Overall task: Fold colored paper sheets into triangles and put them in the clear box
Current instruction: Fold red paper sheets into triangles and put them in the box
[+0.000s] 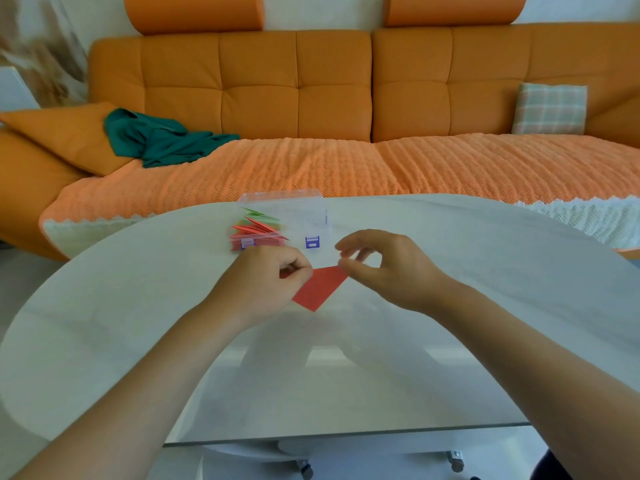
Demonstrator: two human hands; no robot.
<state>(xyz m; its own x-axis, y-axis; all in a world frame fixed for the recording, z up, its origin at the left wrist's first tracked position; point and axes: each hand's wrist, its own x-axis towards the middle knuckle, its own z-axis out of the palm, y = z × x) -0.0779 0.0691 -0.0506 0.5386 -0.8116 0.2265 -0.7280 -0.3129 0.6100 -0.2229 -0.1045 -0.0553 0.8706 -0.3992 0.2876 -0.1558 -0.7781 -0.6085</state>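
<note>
Your left hand (273, 275) pinched the left corner of the red paper (320, 289) over the table (485, 278). Your right hand (388, 268) curled loosely at the right corner, thumb touching; whether it gripped, I could not tell. You needed the corners matched before creasing. Just beyond, folded triangles (259, 230) lay in the clear box (311, 216), with nothing in between.
</note>
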